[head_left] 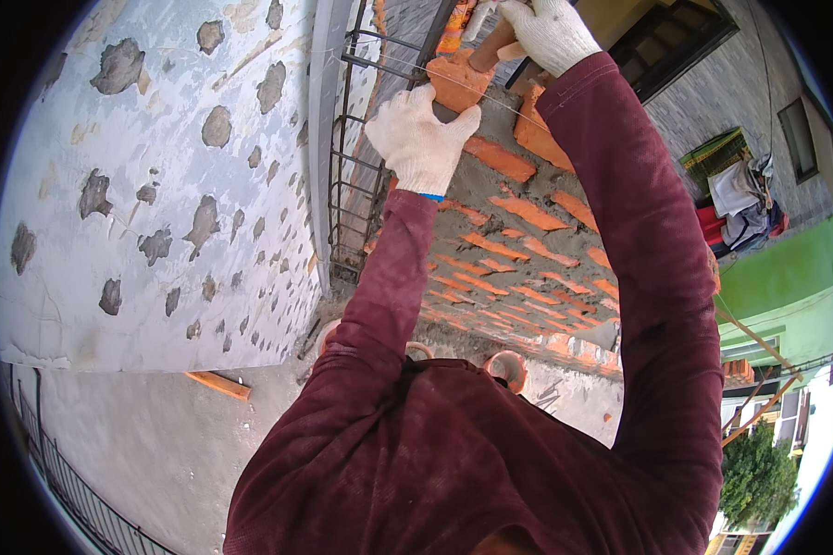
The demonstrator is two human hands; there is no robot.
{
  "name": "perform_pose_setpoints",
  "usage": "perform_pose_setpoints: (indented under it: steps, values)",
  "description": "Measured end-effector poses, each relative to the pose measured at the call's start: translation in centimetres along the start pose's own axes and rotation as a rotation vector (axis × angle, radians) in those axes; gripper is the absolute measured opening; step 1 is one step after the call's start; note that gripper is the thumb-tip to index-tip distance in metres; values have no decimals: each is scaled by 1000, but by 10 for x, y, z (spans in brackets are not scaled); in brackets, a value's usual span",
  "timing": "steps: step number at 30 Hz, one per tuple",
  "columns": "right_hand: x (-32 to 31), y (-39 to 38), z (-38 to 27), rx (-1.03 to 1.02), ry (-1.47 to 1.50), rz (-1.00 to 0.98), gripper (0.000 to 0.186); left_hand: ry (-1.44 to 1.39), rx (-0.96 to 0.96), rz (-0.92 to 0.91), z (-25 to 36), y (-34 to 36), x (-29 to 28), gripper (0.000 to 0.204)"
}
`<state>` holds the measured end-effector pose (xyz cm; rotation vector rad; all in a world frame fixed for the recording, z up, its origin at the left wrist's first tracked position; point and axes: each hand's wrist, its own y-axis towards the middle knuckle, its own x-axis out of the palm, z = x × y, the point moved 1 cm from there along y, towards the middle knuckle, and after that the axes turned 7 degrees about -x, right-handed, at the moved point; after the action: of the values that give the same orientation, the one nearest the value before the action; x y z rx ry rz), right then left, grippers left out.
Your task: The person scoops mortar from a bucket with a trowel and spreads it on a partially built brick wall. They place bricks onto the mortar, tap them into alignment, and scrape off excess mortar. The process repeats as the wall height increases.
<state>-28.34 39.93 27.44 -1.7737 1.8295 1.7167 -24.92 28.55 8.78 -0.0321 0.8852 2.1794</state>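
At the top of the brick wall [528,264], my left hand [421,139] in a white knitted glove holds the near end of an orange brick [459,81]. Its thumb and forefinger are spread around the brick's edges, and the other fingers are curled. My right hand [555,39], also gloved, is closed around a tool with a brown round handle [492,46]. The handle's lower end meets or nearly meets the top of the brick; the rest of the tool is hidden or too small to tell. Another brick [539,128] lies to the right, below my right wrist.
A thin string [393,70] crosses the wall top. A steel rebar cage [350,176] stands between the bricks and a pitted white wall [171,185]. Far below, a bucket [506,368] rests on the concrete floor [157,444]. Clothes [742,208] hang at the right.
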Motion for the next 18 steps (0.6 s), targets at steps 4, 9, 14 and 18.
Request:
perform_pose_setpoints:
  steps: [4, 9, 14, 18]
  values:
    - [-6, 18, -4, 87, 375, 7, 34, 39, 41, 99, -6, 1, 0, 58]
    - [4, 8, 3, 95, 104, -40, 27, 1, -24, -31, 0, 0, 0, 61]
    - [2, 8, -18, 31, 221, 108, 31, 22, 6, 55, -6, 2, -4, 65]
    - [6, 12, -3, -58, 39, 50, 28, -8, 17, 101, -1, 0, 5, 69]
